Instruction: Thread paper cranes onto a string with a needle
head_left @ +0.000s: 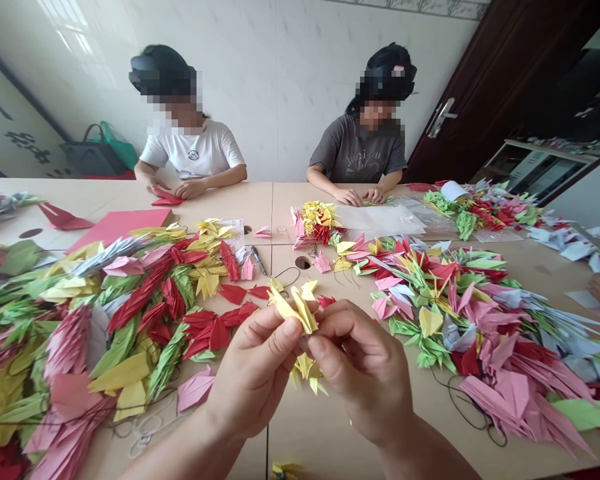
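Note:
Between thumb and fingers my left hand [260,373] pinches a yellow origami crane [300,310], its folded points upward. My right hand [365,373] is closed too, thumb and forefinger pressed together against the crane's lower edge; whatever lies between those fingertips is hidden. More yellow folded paper [307,367] shows just below and between my hands. A further yellow paper piece [286,471] lies at the table's near edge. Beyond my hands are loose red folded papers [233,293] and a pink one [322,262].
Heaps of coloured folded paper lie on the left [130,320] and right [480,300]. A pen [259,260], dark cords [470,407] and red paper sheets [120,227] rest on the table [320,433]. Two people [190,147] sit opposite, their hands on paper. Another person's hand shows at far right.

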`<act>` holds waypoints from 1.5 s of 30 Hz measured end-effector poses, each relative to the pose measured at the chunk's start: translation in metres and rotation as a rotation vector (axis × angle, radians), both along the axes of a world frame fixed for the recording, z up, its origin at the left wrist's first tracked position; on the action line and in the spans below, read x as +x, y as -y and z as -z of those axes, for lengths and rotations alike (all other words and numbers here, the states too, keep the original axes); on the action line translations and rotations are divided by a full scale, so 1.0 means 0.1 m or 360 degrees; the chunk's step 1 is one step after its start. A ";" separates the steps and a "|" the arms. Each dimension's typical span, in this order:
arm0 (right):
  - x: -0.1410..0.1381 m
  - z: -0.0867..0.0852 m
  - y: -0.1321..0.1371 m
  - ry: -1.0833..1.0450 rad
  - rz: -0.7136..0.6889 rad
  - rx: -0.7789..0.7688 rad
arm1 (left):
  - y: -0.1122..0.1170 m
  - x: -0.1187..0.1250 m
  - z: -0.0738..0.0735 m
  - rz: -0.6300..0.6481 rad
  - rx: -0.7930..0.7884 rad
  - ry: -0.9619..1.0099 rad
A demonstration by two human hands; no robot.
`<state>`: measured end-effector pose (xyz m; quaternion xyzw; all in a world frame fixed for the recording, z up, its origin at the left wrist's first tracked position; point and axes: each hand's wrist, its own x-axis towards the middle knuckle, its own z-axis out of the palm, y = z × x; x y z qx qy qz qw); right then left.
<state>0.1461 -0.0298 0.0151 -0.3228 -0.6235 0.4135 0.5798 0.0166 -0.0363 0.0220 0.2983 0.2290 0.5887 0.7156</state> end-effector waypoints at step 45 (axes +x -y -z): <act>0.01 -0.03 0.02 -0.0171 -0.0182 -0.0158 | -0.04 -0.02 0.12 -0.0144 0.0254 -0.0236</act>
